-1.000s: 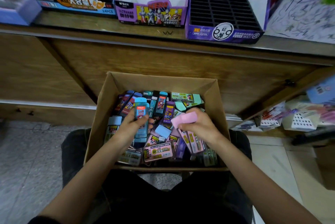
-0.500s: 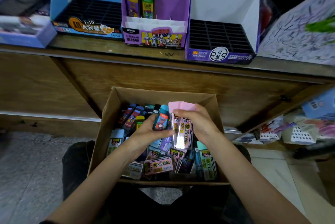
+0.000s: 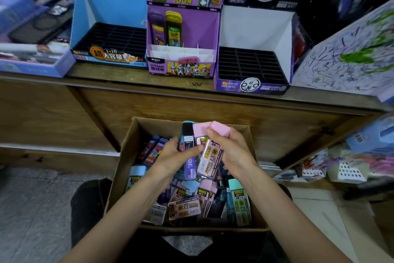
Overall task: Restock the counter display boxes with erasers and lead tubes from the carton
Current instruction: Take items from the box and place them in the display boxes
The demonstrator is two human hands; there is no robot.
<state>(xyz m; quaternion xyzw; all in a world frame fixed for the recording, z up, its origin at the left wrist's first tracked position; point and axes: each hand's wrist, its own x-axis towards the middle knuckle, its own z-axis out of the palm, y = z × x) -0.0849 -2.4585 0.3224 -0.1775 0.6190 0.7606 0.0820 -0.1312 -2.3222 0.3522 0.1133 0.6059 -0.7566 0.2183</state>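
Wooden counter (image 3: 132, 80) carrying display boxes (image 3: 198, 28), carton (image 3: 125, 156) below it.
Fingers of the right hand (image 3: 232, 152) curl round pink-capped lead tubes (image 3: 210, 157) with yellow-and-black labels; left hand (image 3: 170, 156) grips dark, blue-capped tubes (image 3: 187, 137) touching them, just above the tube-filled carton.

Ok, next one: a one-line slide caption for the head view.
Over the open carton, the left hand holds lead tubes and the right hand grips pink packs, below the counter display boxes.

Head camera looks down, close over carton (image 3: 124, 157)
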